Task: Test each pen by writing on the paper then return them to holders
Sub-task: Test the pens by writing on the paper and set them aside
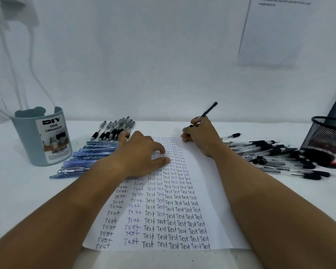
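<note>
A white sheet of paper (211, 191) lies in front of me, filled with columns of the word "Test". My right hand (201, 135) grips a black pen (208, 110) with its tip down on the paper's far right part. My left hand (142, 152) lies flat on the sheet, fingers spread, holding nothing. A row of blue pens (85, 158) and a row of black-grip pens (113, 129) lie left of the paper. A loose pile of black pens (275, 156) lies to the right.
A pale blue desk organizer (42, 136) stands at the left. A black mesh pen holder (326, 138) stands at the far right, beside a dark slanted object. A white wall rises just behind the table, with a printed sheet (273, 30) pinned on it.
</note>
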`<state>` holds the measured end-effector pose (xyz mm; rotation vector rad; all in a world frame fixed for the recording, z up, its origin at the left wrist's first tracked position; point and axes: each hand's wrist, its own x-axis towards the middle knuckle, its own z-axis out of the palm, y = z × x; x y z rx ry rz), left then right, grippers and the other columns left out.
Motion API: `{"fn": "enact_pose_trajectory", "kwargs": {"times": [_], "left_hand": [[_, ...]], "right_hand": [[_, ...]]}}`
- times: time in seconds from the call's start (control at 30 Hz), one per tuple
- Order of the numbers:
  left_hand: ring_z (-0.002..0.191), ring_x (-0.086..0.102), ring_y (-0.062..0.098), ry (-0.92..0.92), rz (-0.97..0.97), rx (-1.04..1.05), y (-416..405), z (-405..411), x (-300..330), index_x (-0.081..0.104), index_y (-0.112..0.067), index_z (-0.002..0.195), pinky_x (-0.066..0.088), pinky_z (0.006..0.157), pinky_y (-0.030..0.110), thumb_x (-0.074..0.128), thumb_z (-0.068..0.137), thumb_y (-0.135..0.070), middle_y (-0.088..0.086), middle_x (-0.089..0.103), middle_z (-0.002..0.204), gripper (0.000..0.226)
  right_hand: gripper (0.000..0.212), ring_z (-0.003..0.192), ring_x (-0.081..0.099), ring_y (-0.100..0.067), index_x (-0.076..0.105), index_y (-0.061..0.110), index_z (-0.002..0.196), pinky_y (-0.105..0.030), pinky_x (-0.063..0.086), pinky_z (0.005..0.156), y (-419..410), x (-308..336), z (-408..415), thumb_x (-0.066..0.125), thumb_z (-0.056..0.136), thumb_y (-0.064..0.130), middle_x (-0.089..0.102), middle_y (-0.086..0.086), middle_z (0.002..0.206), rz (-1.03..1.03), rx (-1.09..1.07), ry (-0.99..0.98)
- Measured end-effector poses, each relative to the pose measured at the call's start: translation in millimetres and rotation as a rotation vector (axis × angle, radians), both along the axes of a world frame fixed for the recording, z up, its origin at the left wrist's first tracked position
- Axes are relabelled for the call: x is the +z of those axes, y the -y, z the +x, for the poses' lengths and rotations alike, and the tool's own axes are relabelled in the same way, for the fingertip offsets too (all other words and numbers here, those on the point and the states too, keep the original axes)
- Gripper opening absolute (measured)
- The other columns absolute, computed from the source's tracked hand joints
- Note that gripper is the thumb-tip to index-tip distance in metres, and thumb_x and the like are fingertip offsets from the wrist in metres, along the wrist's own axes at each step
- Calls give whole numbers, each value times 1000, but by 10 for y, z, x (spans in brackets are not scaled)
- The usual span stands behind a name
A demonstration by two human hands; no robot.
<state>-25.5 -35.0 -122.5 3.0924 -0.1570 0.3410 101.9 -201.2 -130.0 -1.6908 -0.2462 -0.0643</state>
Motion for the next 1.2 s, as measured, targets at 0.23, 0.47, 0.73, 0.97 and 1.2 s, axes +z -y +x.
{"fn": "enact_pose_trajectory", "kwargs": {"times": [0.23,0.47,0.73,0.97,1.2], "left_hand": [[132,30,14,-2,-21,-6,-6,-4,-4,57,-45,121,8,111,54,40,87,-69,-13,55,130,45],[131,31,14,5,-22,0,-18,-6,-6,58,-46,119,9,111,53,41,85,-71,-13,56,128,45],[131,31,14,-5,-32,3,-26,-3,0,57,-47,119,8,111,53,41,85,-71,-13,56,129,45],[130,31,13,-2,-36,3,-29,7,-9,57,-47,119,9,111,53,40,84,-72,-14,55,129,47],[132,30,14,-7,-40,6,-22,8,-5,57,-47,119,8,112,53,41,84,-71,-14,54,131,46]], "right_hand": [[29,59,59,-27,42,15,89,-40,54,74,13,-5,-30,61,84,-6,65,-18,73,-29,20,11],[28,60,63,-23,43,17,88,-42,55,86,0,-25,-22,62,84,-2,67,-13,72,-86,8,40],[23,65,64,-20,42,15,98,-30,52,77,-5,2,-64,58,87,2,71,-15,82,-172,-8,62],[24,60,63,-19,43,19,89,-39,55,83,-11,7,-43,59,83,2,71,-15,77,-169,-7,42],[23,65,66,-19,43,17,94,-32,53,79,-7,10,-78,60,87,3,70,-13,80,-176,-17,55]]}}
